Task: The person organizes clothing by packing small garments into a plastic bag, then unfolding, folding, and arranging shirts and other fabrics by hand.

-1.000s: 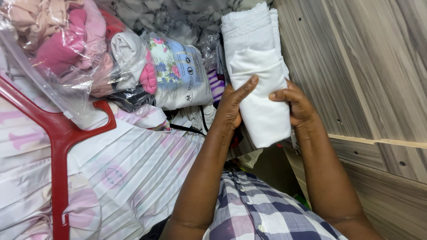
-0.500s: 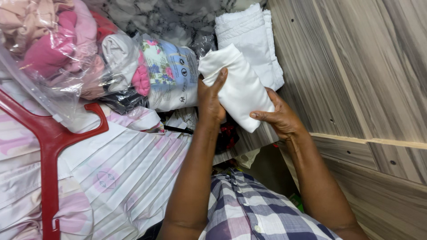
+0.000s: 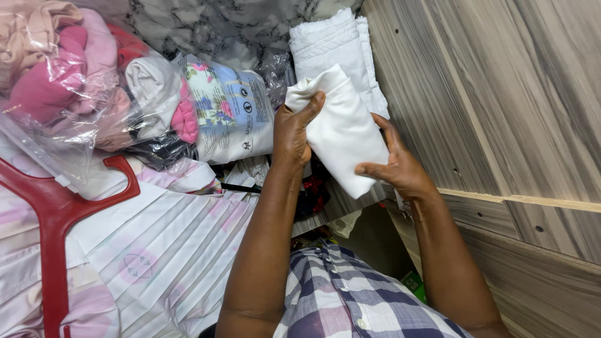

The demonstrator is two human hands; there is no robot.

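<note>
Both hands hold a folded white cloth (image 3: 341,134) in front of me. My left hand (image 3: 292,134) grips its upper left corner, fingers wrapped over the edge. Under the cloth's lower right side sits my right hand (image 3: 391,164), thumb on top. Just beyond it a second folded white textured cloth (image 3: 328,47) lies against the wooden panel, apart from my hands.
A grey wood-grain panel (image 3: 501,94) stands on the right. Left of the cloths lie a floral packaged item (image 3: 231,112) and a clear bag of pink and white clothes (image 3: 81,81). A red hanger (image 3: 59,213) rests on a pleated pink-white garment (image 3: 163,244).
A second ago the held cloth lay on top of the textured one; since then both hands have lifted it off and tilted it, leaving the textured cloth by the panel.
</note>
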